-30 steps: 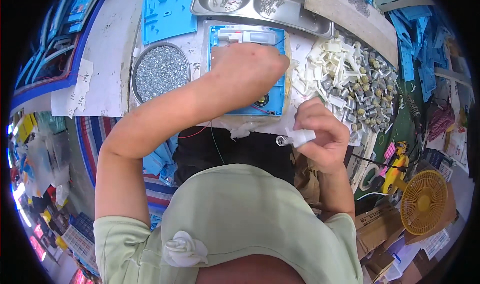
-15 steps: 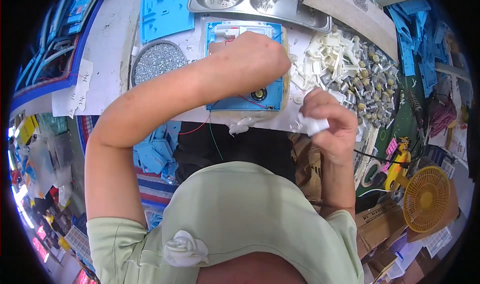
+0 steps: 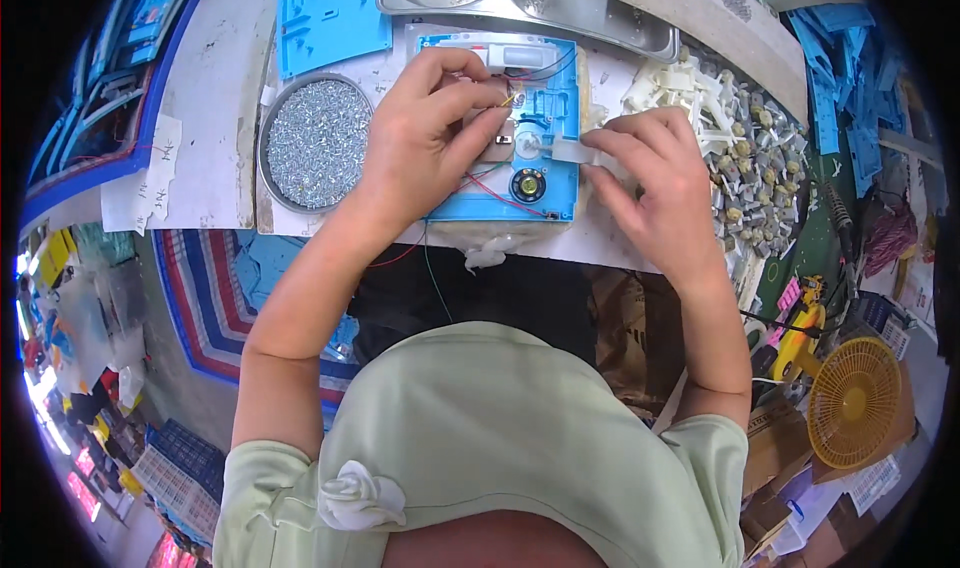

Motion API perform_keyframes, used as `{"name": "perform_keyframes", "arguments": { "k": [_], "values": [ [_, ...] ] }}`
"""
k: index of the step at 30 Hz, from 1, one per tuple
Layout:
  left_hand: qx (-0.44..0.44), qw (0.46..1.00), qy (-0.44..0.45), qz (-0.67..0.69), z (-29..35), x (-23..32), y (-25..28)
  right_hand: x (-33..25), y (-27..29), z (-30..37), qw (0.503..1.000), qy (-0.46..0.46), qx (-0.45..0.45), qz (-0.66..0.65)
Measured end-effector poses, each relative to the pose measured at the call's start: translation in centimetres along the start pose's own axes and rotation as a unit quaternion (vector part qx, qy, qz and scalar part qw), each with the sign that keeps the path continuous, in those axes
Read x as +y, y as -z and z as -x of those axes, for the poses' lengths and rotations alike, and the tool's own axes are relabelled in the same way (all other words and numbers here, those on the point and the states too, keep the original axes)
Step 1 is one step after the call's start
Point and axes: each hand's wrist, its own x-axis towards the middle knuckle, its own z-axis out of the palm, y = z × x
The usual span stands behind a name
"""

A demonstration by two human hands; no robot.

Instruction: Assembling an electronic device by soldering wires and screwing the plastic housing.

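A blue plastic casing (image 3: 470,208) lies on the table in front of me, with thin wires and a round black speaker (image 3: 527,185) inside it. My left hand (image 3: 425,133) reaches over the casing's left side, its fingers bent and drawn together beside a small brownish board (image 3: 498,146). What those fingers pinch, if anything, is hidden. At the casing's right edge my right hand (image 3: 655,173) grips a white plastic piece (image 3: 572,152) between thumb and fingers. The piece's inner end lies over the casing's rim. A white part (image 3: 522,58) sits along the casing's far side.
A round tray of small metal screws (image 3: 318,143) stands on the left. Behind are a blue panel (image 3: 330,18) and a metal compartment tray (image 3: 590,23) holding small parts. White plastic pieces (image 3: 690,88) and small motors (image 3: 750,188) are heaped at right, beyond which stands a yellow fan (image 3: 853,403).
My left hand has drawn back leftward, uncovering the casing's right half. My right hand has moved up with the white plastic piece to the casing's right edge.
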Motion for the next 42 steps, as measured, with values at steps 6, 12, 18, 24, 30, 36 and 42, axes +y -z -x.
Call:
{"name": "perform_keyframes", "arguments": {
  "k": [6, 12, 18, 24, 30, 36, 42],
  "values": [
    [-0.011, 1.000, 0.010, 0.017, 0.3, -0.1, -0.1, -0.8, 0.2, -2.5, 0.994, 0.091, -0.038, 0.048],
    [0.006, 1.000, -0.012, 0.012, 0.3, -0.4, -0.4, -0.7, 0.9, -3.5, 0.991, 0.092, -0.091, 0.012],
    [0.008, 1.000, -0.007, 0.024, 0.4, -0.6, -0.5, 0.0, 0.2, -2.6, 0.992, -0.033, -0.095, -0.080],
    [0.009, 1.000, 0.010, 0.017, 0.2, -0.2, -0.3, -0.3, 0.1, -2.3, 0.982, -0.115, -0.115, -0.100],
    [0.013, 0.999, 0.011, 0.027, 0.3, -0.3, -0.4, 0.3, 0.1, -3.2, 0.886, -0.331, -0.228, -0.231],
    [0.030, 0.999, 0.005, 0.039, 0.5, -0.7, -0.8, -0.8, 0.0, -2.8, 0.994, 0.065, -0.091, -0.005],
    [0.013, 0.999, -0.008, 0.031, 0.5, -0.6, -0.6, 2.7, -1.1, -2.8, 0.986, 0.059, -0.069, -0.142]
  ]
}}
